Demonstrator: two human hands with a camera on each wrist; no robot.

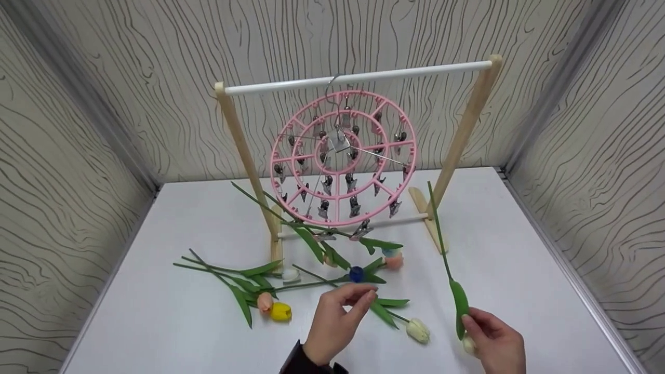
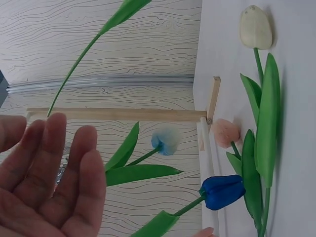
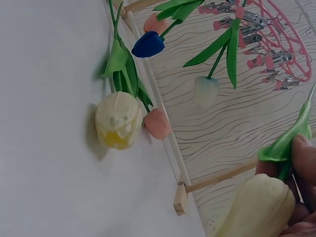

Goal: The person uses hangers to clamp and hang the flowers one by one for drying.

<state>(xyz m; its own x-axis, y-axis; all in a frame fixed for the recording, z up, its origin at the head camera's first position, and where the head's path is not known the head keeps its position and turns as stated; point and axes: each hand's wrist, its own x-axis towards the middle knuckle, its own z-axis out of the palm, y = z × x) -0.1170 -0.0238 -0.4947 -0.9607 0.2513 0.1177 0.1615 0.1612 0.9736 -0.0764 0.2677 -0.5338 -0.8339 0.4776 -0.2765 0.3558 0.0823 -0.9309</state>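
My right hand [image 1: 496,337] pinches an artificial white tulip [image 3: 259,210] by its stem just behind the bloom. The bloom points down and the long stem rises away from me. My left hand [image 1: 340,319] hovers over the table with its fingers loosely bent, nothing in them. Below and beside it lies another white tulip [image 1: 417,331]. Farther off, a blue tulip [image 2: 223,192] and a pale blue-and-white tulip [image 2: 165,139] hang bloom-down under a round pink clip hanger [image 1: 337,224]. The clips gripping their stems are hard to make out.
The hanger hooks over the white bar [image 1: 410,72] of a wooden stand. Its metal clips [image 1: 355,206] dangle around the rings. On the white table lie a yellow tulip [image 1: 281,311], a peach tulip [image 1: 264,302], a pink tulip [image 3: 157,123] and a further white one [image 1: 291,275].
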